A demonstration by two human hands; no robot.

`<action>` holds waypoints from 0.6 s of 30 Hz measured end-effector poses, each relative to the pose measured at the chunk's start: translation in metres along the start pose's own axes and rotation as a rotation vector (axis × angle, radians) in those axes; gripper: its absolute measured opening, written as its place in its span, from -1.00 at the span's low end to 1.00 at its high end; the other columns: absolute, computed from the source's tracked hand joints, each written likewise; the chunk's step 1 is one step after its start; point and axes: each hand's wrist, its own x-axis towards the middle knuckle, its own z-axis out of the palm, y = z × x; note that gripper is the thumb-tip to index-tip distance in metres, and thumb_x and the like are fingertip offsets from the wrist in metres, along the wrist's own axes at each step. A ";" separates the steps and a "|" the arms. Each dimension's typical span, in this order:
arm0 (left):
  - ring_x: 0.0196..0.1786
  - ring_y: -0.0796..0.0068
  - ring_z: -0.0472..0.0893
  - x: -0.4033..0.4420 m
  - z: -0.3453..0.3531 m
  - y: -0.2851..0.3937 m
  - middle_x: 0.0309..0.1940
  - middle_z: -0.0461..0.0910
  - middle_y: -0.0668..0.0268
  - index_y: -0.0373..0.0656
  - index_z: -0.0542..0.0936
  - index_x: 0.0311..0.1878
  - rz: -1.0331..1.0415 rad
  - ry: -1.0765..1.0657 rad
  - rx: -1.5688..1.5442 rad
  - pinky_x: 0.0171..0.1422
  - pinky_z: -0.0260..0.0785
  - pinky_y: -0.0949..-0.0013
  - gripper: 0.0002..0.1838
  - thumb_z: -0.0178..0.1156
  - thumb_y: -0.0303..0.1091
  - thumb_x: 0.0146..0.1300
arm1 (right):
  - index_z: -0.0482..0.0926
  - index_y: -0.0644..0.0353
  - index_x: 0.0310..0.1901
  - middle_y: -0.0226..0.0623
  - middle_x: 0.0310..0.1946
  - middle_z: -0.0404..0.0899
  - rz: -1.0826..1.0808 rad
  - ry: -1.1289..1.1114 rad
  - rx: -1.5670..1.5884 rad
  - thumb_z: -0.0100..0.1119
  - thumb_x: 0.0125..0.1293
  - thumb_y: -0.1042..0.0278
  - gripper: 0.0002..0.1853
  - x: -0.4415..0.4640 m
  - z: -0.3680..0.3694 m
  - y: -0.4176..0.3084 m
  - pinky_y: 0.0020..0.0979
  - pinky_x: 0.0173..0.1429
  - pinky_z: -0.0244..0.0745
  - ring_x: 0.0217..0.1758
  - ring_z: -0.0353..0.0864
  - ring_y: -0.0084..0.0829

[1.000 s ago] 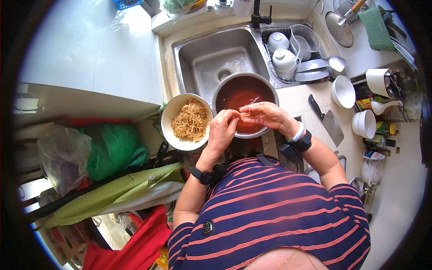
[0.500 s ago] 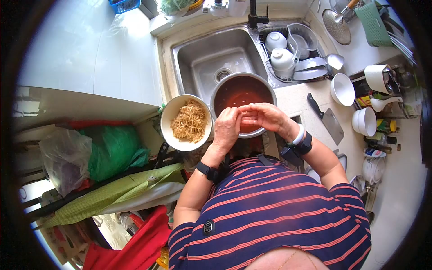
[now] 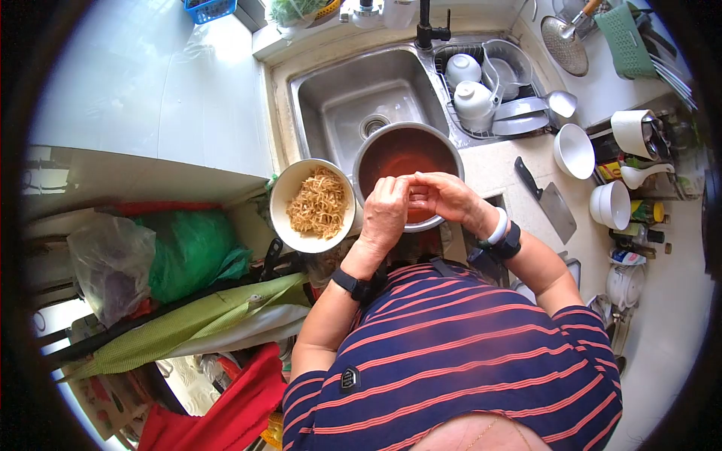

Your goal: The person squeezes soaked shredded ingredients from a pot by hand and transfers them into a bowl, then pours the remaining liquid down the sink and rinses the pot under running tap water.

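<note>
Both my hands meet over the near edge of a metal pot (image 3: 368, 154) of reddish-brown liquid. My left hand (image 3: 385, 214) has its fingers pinched together, their tips against the other hand; what they grip is too small to name. Cupped beside it, my right hand (image 3: 451, 201) has its fingers curled towards the left fingertips, and its palm is mostly hidden. To the left of the pot, a cream bowl (image 3: 283, 218) holds a heap of light brown, thin shreds (image 3: 319, 203).
Behind the pot is a steel sink (image 3: 331, 113) with a black faucet (image 3: 432, 34). A dish rack (image 3: 451, 56) with white crockery stands to its right. A cleaver (image 3: 556, 212) lies on the right counter near white bowls (image 3: 574, 152). Plastic bags (image 3: 192, 252) are at left.
My left hand has shifted slightly right and closer against my right hand, its fingers more bunched. My right fingers have curled in more. The pot and bowl stay in place.
</note>
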 end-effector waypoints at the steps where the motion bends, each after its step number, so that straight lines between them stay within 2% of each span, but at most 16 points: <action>1: -0.26 0.20 0.50 0.000 0.000 -0.002 -0.40 0.45 0.18 -0.19 0.49 -0.24 -0.004 -0.007 0.000 -0.16 0.41 0.25 -0.87 0.15 -0.48 0.11 | 0.47 0.39 0.03 -0.07 -0.05 0.56 0.002 0.000 0.000 -0.09 0.41 0.30 -0.67 0.000 0.005 -0.001 -0.25 0.24 0.42 0.06 0.55 -0.27; 4: -0.26 0.16 0.50 -0.002 -0.010 -0.011 -0.41 0.46 0.15 -0.21 0.48 -0.27 -0.084 0.002 -0.031 -0.16 0.40 0.20 -0.91 0.12 -0.49 0.15 | 0.43 0.43 0.08 -0.01 -0.01 0.53 0.022 0.086 -0.056 -0.11 0.42 0.29 -0.63 -0.001 0.021 -0.007 -0.24 0.25 0.40 0.09 0.53 -0.23; 7: -0.28 0.12 0.49 -0.006 -0.041 -0.022 -0.41 0.46 0.12 -0.23 0.46 -0.32 -0.223 0.098 -0.057 -0.18 0.36 0.16 -0.96 0.12 -0.52 0.15 | 0.41 0.47 0.08 0.05 -0.01 0.51 0.030 0.122 -0.072 -0.14 0.43 0.25 -0.59 0.001 0.024 -0.013 -0.19 0.26 0.40 0.09 0.52 -0.16; 10: -0.27 0.10 0.49 -0.026 -0.065 -0.050 -0.38 0.47 0.12 -0.23 0.47 -0.32 -0.310 0.162 0.059 -0.14 0.36 0.14 -0.93 0.12 -0.56 0.11 | 0.39 0.49 0.08 0.11 0.02 0.47 0.081 0.147 0.062 -0.18 0.43 0.25 -0.58 0.005 0.015 -0.016 -0.15 0.28 0.38 0.13 0.47 -0.09; 11: -0.25 0.10 0.48 -0.035 -0.070 -0.061 -0.36 0.47 0.11 -0.23 0.47 -0.31 -0.354 0.175 0.100 -0.11 0.36 0.14 -0.90 0.13 -0.57 0.09 | 0.39 0.49 0.08 0.11 0.02 0.47 0.084 0.145 0.062 -0.18 0.43 0.25 -0.58 0.006 0.012 -0.016 -0.15 0.28 0.38 0.13 0.47 -0.09; 13: -0.11 0.13 0.45 -0.050 -0.077 -0.081 -0.25 0.48 0.14 -0.18 0.55 -0.13 -0.332 0.066 0.278 0.04 0.32 0.18 -0.69 0.14 -0.61 0.00 | 0.40 0.48 0.05 0.08 -0.01 0.48 0.113 0.164 0.161 -0.20 0.43 0.27 -0.60 0.009 0.007 -0.017 -0.14 0.27 0.38 0.10 0.48 -0.12; 15: -0.08 0.16 0.43 -0.059 -0.077 -0.084 -0.22 0.48 0.16 -0.14 0.59 -0.13 -0.304 -0.035 0.569 0.07 0.30 0.20 -0.70 0.18 -0.58 0.00 | 0.40 0.48 0.07 0.05 -0.01 0.48 0.138 0.139 0.218 -0.16 0.43 0.28 -0.60 0.011 0.000 -0.016 -0.16 0.30 0.35 0.12 0.47 -0.12; 16: -0.08 0.16 0.43 -0.056 -0.077 -0.082 -0.22 0.48 0.16 -0.14 0.59 -0.13 -0.307 -0.032 0.569 0.07 0.30 0.20 -0.70 0.18 -0.58 0.00 | 0.41 0.48 0.06 0.06 -0.01 0.48 0.151 0.116 0.243 -0.16 0.43 0.28 -0.61 0.013 -0.002 -0.017 -0.16 0.30 0.35 0.12 0.46 -0.12; 18: -0.07 0.15 0.42 -0.047 -0.073 -0.069 -0.21 0.51 0.21 -0.15 0.60 -0.26 -0.301 0.081 0.310 0.06 0.28 0.16 -0.82 0.22 -0.55 0.02 | 0.41 0.48 0.06 0.07 -0.01 0.47 0.163 0.100 0.270 -0.16 0.43 0.29 -0.62 0.013 -0.003 -0.016 -0.16 0.30 0.35 0.12 0.46 -0.12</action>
